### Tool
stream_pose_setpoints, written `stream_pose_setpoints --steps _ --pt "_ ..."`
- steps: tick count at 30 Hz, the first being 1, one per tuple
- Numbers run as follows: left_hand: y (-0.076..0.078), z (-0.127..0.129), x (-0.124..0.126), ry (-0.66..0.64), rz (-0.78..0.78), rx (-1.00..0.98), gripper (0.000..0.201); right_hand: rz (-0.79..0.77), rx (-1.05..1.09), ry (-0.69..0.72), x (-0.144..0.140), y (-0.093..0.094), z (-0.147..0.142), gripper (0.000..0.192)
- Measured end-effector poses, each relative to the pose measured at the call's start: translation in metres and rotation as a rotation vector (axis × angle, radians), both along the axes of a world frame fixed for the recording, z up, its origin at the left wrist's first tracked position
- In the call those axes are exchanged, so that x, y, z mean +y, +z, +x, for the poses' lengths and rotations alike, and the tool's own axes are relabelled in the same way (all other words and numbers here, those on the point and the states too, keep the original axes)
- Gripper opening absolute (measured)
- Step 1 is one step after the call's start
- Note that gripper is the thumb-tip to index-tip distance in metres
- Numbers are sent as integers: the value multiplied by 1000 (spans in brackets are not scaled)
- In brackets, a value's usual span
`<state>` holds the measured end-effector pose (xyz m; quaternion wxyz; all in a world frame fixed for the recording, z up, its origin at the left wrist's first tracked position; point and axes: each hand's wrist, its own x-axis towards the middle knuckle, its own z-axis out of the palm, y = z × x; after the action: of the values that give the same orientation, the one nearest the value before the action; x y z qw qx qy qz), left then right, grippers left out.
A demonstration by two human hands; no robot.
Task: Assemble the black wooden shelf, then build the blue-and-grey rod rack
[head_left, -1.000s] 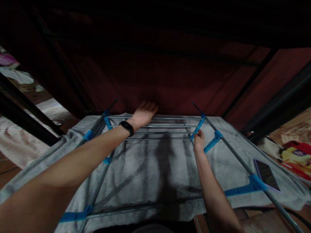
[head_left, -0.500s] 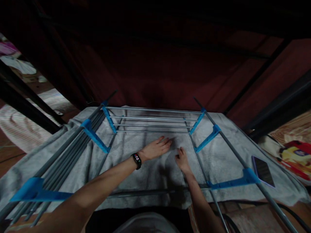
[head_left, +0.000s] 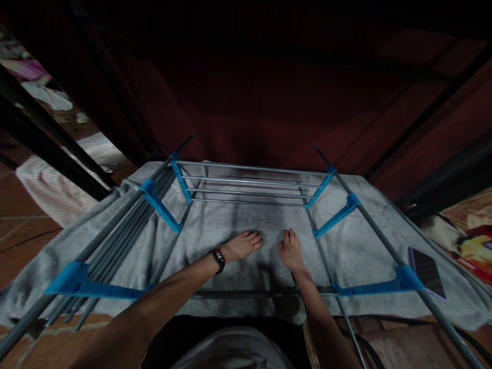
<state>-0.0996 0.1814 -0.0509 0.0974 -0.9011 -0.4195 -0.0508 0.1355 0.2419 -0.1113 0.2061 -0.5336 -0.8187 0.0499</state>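
My left hand [head_left: 241, 245], with a black fitness band [head_left: 219, 260] on the wrist, rests palm down on a grey blanket [head_left: 253, 218]. Its fingers are loosely bent and hold nothing. To its right, my right hand [head_left: 291, 250] also lies on the blanket, fingers stretched forward and nothing in them. Both hands are inside a partly assembled rack of grey metal tubes [head_left: 249, 181] and blue plastic brackets [head_left: 163, 207]. Several crossbars span its far end. A single bar [head_left: 246, 294] crosses under my forearms.
Several loose grey tubes [head_left: 123, 241] lie in a bundle along the left side. At the right edge of the blanket is a phone [head_left: 427, 271]. A dark red curtain [head_left: 246, 118] hangs behind the rack. A red and yellow bag [head_left: 476, 248] sits at the far right.
My left hand has drawn back slightly to the left, its fingers bending. My right hand has straightened its curled fingers and laid them on the blanket. The view has shifted a little.
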Motion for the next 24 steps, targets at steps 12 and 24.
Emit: stream_pose_setpoints --steps 12,24 --pt "-6 -49 -22 838 22 -883 32 13 -36 -20 0 -6 -4 55" --pt "27 -115 -14 1251 316 -1071 63 12 363 52 19 -21 12 51"
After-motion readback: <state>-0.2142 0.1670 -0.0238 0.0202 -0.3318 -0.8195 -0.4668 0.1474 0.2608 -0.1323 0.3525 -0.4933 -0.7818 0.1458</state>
